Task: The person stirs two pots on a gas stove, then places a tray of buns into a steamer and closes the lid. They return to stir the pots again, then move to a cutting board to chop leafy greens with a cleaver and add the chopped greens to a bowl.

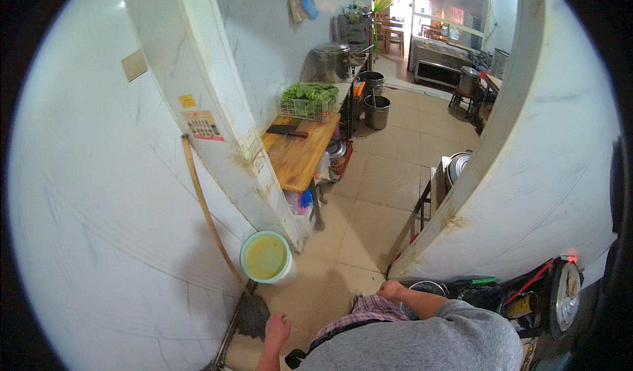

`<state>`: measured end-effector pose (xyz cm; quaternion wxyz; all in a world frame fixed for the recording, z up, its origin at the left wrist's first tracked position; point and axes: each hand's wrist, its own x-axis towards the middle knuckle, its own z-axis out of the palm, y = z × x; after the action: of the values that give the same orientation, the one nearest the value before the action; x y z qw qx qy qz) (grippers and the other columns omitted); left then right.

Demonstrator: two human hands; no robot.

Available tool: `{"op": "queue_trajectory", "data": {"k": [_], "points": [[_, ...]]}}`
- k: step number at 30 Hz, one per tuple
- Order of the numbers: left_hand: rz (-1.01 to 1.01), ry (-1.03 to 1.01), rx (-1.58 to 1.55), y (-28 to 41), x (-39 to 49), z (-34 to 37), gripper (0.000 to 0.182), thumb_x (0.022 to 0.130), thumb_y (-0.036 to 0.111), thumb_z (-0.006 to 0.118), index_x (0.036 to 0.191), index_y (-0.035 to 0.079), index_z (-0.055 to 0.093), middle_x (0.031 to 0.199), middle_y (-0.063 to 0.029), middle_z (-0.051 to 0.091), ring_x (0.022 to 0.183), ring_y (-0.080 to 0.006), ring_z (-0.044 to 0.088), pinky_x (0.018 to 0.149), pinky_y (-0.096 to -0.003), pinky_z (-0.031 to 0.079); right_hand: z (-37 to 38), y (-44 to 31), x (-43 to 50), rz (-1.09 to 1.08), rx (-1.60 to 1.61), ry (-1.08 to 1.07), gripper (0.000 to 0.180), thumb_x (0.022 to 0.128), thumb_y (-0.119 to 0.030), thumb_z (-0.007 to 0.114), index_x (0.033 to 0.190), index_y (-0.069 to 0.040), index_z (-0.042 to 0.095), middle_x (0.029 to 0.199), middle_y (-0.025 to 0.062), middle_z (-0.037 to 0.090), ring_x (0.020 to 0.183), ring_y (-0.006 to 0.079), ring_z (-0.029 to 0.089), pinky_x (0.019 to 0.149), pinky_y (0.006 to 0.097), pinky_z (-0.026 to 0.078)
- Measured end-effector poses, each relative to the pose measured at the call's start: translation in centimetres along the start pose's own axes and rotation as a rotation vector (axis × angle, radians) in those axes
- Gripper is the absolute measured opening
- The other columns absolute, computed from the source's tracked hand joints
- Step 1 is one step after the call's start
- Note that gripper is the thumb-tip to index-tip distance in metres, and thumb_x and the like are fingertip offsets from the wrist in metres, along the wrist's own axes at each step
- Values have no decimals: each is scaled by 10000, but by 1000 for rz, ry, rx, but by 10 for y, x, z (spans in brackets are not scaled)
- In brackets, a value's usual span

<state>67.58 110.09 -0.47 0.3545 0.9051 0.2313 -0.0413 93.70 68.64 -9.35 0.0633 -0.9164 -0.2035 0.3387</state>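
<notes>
My left hand (278, 327) hangs low with its fingers curled, and nothing shows in it. Beside it a dark mop or broom head (253, 316) rests on the floor, and a long wooden handle (200, 193) leans on the wall above. My right hand (390, 290) is held in front of my body with bent fingers, by the edge of a plaid apron (363, 311). Whether it grips the cloth cannot be made out. Ahead on the left stands a bucket (267, 257) with a pale green rim, filled with yellowish liquid.
A doorway between a left pillar (217, 74) and a right wall (544, 173) opens onto a tiled kitchen. A wooden board (301, 153) and a basket of leafy greens (306, 104) occupy the left table. Steel pots (377, 113) stand on the floor. At right is a round metal lid (568, 292).
</notes>
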Motion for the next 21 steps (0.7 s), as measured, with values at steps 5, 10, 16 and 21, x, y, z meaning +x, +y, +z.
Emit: {"op": "queue_trajectory", "data": {"k": [5, 10, 16, 21], "points": [[-51, -97, -31, 71, 158, -1, 392, 879, 253, 619, 1189, 22, 680, 1123, -241, 690, 1077, -388, 655, 921, -462, 517, -60, 12, 102, 4, 66, -25, 466, 865, -511, 633, 1121, -140, 750, 1066, 163, 733, 998, 357, 690, 902, 469, 537], [-80, -135, -49, 108, 230, 13, 393, 878, 267, 609, 1188, 38, 681, 1133, -226, 691, 1086, -397, 647, 926, -454, 514, -120, 58, 176, 26, 76, 21, 457, 889, -501, 613, 1095, -115, 748, 1065, 178, 726, 984, 375, 689, 874, 491, 539], [-64, -77, -100, 140, 315, -4, 352, 878, 255, 602, 1137, 32, 689, 1126, -231, 684, 1087, -411, 632, 933, -464, 506, -210, 84, 257, 68, 180, 98, 485, 926, -465, 609, 1150, -48, 712, 1037, 186, 727, 937, 365, 699, 838, 463, 549], [52, -35, -48, 173, 414, 2, 316, 875, 235, 595, 1071, 10, 697, 1049, -252, 680, 1010, -443, 636, 883, -514, 505, -281, 86, 314, 158, 471, 107, 430, 921, -339, 702, 1199, -13, 675, 923, 128, 721, 732, 204, 689, 655, 341, 561]]}}
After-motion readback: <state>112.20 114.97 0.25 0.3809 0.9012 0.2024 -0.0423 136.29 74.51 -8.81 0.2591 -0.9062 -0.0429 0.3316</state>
